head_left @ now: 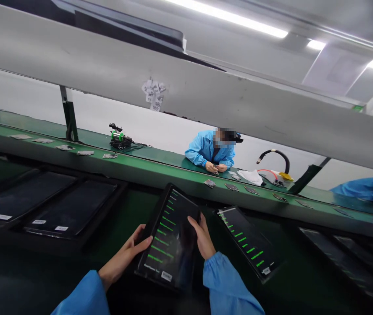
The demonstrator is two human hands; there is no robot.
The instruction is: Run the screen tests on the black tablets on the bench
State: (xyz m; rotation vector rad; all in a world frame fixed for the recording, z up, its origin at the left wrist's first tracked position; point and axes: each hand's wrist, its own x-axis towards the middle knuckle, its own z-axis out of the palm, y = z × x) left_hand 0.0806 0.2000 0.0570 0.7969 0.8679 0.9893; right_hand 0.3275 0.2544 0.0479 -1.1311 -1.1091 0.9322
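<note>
I take the lit tablet [169, 240] in my grip as the landmark and read across from the far left. Well left of it, two dark tablets [47, 203] lie flat in a black tray, screens off, white labels at their near edges. Beyond them, left of the tablet and higher, small grey parts [64, 147] sit in a row on the green conveyor belt [147, 164]. My left hand [125, 258] clasps the tablet's left edge, thumb lying over the bezel, fingers hidden behind, so it is closed on the device. The tablet stands tilted up between both hands, its screen showing green bars. My right hand [202, 236] rests on the screen's upper right part, fingers spread flat on the glass; I cannot tell whether it grips the edge. Just right of the tablet a second lit tablet [250, 243] lies flat with the same green bars. Beyond the belt, above and right of the tablet, a person in a blue coat [210, 151] works with both hands together
</note>
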